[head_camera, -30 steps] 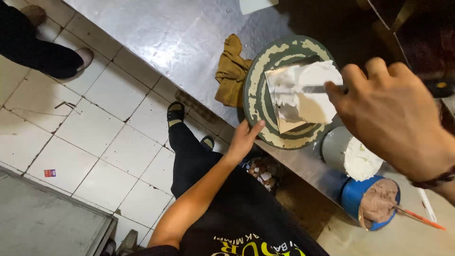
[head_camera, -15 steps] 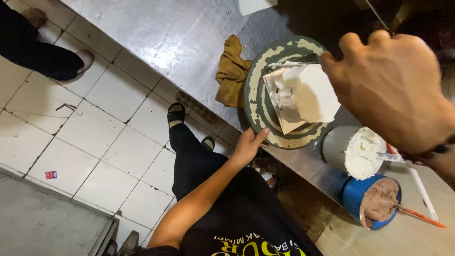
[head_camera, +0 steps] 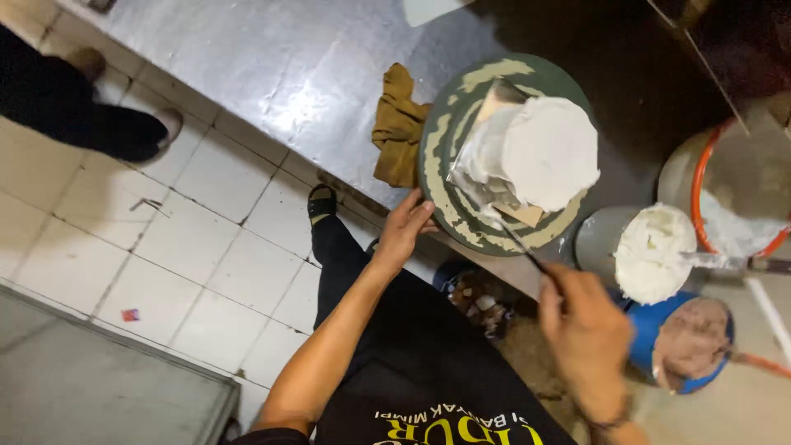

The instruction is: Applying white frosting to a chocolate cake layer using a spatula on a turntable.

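The right hand (head_camera: 587, 338) was curled shut around the dark handle of a long metal palette knife (head_camera: 494, 216), whose flat blade lay against the near side of a round cake coated in white cream (head_camera: 535, 152). The cake sat on a brown board on a round green turntable smeared with pale cream (head_camera: 449, 124), which stood on the steel worktop (head_camera: 272, 74). The left hand (head_camera: 405, 227) rested at the turntable's near rim, fingers loosely bent and touching its edge. A crumpled mustard-brown cloth (head_camera: 397, 124) lay just beside the turntable. To the right stood a grey tub of white cream (head_camera: 651, 251) and, nearer the person, a blue tub of brown cream (head_camera: 688, 342). Below the worktop lay a pale tiled floor (head_camera: 165, 239).
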